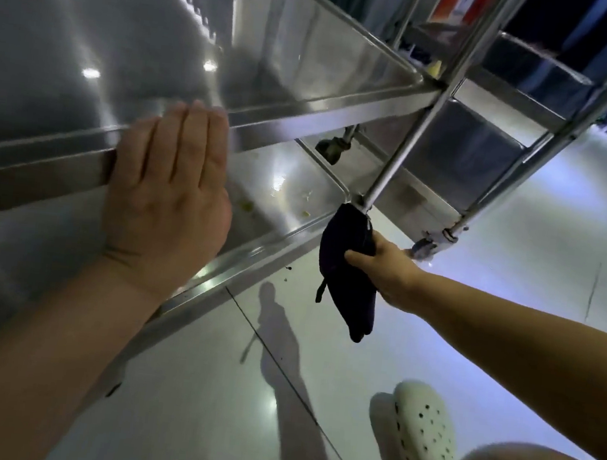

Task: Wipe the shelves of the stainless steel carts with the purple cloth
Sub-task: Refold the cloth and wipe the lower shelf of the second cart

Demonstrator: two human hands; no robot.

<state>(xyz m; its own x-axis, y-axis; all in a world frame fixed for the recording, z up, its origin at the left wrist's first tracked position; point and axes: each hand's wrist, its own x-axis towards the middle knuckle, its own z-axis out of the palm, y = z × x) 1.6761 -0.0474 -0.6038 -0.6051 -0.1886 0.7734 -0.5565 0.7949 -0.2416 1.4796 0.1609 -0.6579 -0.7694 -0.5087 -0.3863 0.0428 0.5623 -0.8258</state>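
Left hand [167, 193] flat on shelf rim [39, 161] — right fingers [357, 259] pinching purple cloth [346, 271] at cart's corner post [400, 153].

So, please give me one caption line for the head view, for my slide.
Left hand rests flat on the cart's upper shelf rim while the right hand holds the purple cloth at the lower shelf corner.

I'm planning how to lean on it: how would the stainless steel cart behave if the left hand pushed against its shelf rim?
The stainless steel cart would probably roll: a caster wheel shows at its foot on glossy floor. The left hand rests flat on smooth metal, so it may slip. The cart's thin upright posts suggest it is fairly light.
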